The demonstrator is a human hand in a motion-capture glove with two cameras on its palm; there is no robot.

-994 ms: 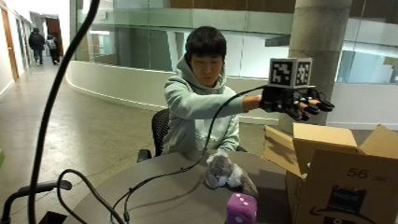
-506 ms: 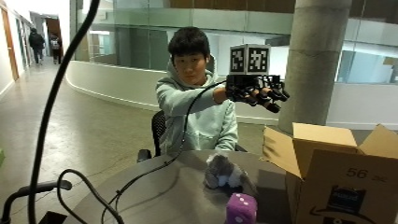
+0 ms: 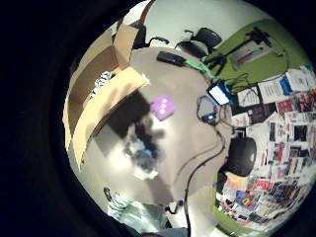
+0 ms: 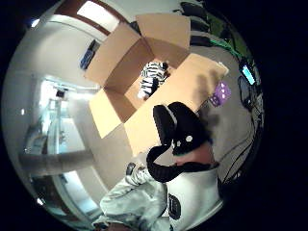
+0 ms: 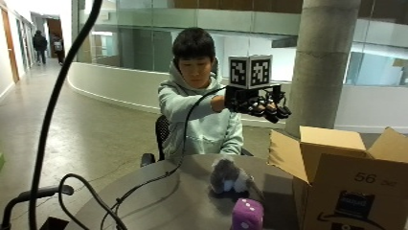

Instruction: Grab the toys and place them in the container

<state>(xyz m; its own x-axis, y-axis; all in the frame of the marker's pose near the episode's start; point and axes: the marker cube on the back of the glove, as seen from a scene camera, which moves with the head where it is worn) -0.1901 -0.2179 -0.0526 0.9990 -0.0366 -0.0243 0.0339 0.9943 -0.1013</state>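
Outside view first: the worktop [image 5: 159, 201] spreads well below the hand [image 5: 258, 103], which hangs high in the air in front of the person's chest, carrying nothing. Its gloved fingers droop in a slack curl with nothing between them.

Below the hand and off toward its far side stands the cardboard box [image 5: 344, 177], flaps open. The thumb side palm view looks down into it, and a black-and-white striped toy [image 4: 153, 77] already lies on its floor, so part of the job looks done.

Almost straight beneath the hand sits the grey plush toy [image 5: 228, 177], slumped on the worktop just beside the box's near flap. A little farther from the hand, closer to the outside camera, stands the purple dice toy [image 5: 246, 215], apart from the plush but near it. The little finger side palm view shows both under the palm, the plush [image 3: 140, 148] a soft heap and the dice [image 3: 163, 107] squarer.

My judgement: the step in hand is the descent for the next toy. The plush is the likelier target, lying most nearly under the palm. It would pay to come down vertically, spread the fingers before contact, and close around the bulk of the body, not a limb, since soft stuffing will sag. Keeping the wrist away from the near flap avoids knocking the box.
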